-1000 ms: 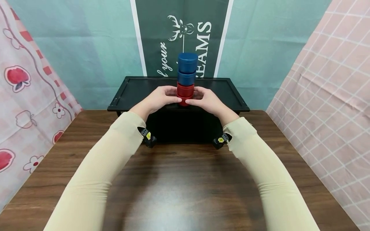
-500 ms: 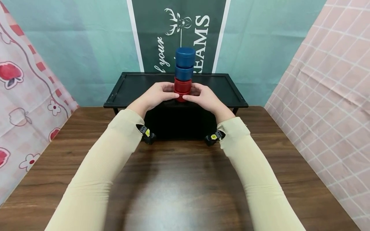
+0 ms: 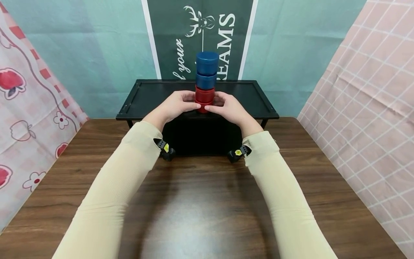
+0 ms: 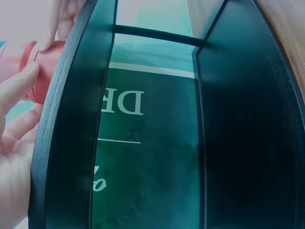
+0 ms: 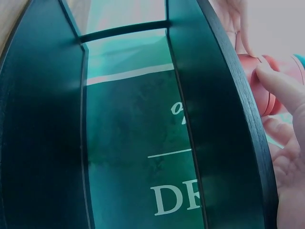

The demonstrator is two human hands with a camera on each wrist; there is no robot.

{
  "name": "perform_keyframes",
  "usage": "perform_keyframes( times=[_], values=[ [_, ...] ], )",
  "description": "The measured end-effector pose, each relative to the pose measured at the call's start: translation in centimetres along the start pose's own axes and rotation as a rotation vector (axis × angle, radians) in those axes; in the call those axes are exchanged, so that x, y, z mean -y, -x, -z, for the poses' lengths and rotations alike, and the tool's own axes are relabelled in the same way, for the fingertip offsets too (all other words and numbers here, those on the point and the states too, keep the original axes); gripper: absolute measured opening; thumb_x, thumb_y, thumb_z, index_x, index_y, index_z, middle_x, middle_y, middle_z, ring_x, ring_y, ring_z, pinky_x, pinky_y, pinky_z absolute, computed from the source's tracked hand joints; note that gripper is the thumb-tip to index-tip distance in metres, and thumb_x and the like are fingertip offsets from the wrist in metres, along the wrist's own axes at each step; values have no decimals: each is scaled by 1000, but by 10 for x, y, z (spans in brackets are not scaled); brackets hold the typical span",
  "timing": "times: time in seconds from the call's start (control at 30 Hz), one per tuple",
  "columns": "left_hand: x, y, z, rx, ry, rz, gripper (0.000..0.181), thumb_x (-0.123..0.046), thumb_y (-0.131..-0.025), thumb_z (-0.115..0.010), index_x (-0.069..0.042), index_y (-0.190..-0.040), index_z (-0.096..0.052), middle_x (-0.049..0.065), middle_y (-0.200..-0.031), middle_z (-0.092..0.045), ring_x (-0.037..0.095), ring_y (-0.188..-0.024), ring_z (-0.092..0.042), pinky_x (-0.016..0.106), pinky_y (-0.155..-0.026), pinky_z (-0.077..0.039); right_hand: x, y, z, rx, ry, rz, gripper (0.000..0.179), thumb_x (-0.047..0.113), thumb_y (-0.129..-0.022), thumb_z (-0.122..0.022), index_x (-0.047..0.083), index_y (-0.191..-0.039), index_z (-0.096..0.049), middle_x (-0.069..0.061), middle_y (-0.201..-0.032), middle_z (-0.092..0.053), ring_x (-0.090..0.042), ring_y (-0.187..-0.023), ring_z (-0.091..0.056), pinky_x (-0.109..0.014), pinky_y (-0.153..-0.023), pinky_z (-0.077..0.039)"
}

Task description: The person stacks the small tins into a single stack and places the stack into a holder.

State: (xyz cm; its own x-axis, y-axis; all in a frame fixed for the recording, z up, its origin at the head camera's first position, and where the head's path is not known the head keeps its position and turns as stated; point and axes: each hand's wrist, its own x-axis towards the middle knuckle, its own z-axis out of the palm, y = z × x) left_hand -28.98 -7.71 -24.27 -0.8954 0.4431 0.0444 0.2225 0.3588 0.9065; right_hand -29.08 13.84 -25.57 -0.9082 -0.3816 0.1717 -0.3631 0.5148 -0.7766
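Observation:
In the head view a blue round canister (image 3: pixel 207 68) stands upright on a red round canister (image 3: pixel 205 95), near the front edge of a low black stand (image 3: pixel 168 88). My left hand (image 3: pixel 174 104) holds the red canister low on its left side, thumb in front and fingers reaching round behind. From the right, my right hand (image 3: pixel 231 108) grips it the same way, the two thumb tips close together at the front. Both wrist views show the thumbs on the red canister (image 4: pixel 45 71) just above the stand's edge; part of the fingers is hidden behind it.
The stand is on thin legs at the back of a brown wooden table (image 3: pixel 194 201), with a dark open space below its top. A green cloth (image 3: pixel 106 54) with lettering hangs behind. Patterned cloths, one pink checked (image 3: pixel 365 108), rise along both sides.
The head view has shifted slightly, so the stack and stand appear a little higher and to the left. Both hands keep their hold on the red canister, which stays on the stand.

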Motion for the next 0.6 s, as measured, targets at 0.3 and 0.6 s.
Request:
perform_keyframes(
  times=[0.3, 0.6],
  values=[
    [-6, 2, -1, -17, 0, 16, 53, -21, -89, -64, -5, -136, -45, 9, -132, -52, 19, -118, -49, 34, -99, -40, 2, 1, 2, -2, -6, -1, 61, 35, -86, -66, 8, -136, -44, -8, -128, -55, -19, -113, -54, -37, -98, -41],
    [-10, 0, -1, -8, 37, 25, 55, -19, -88, -65, -3, -136, -44, 10, -132, -51, 21, -117, -49, 34, -98, -41, 4, 3, 6, -3, 0, -12, 61, 36, -87, -65, 8, -137, -44, -8, -128, -55, -19, -113, -53, -38, -99, -40]
  ],
)
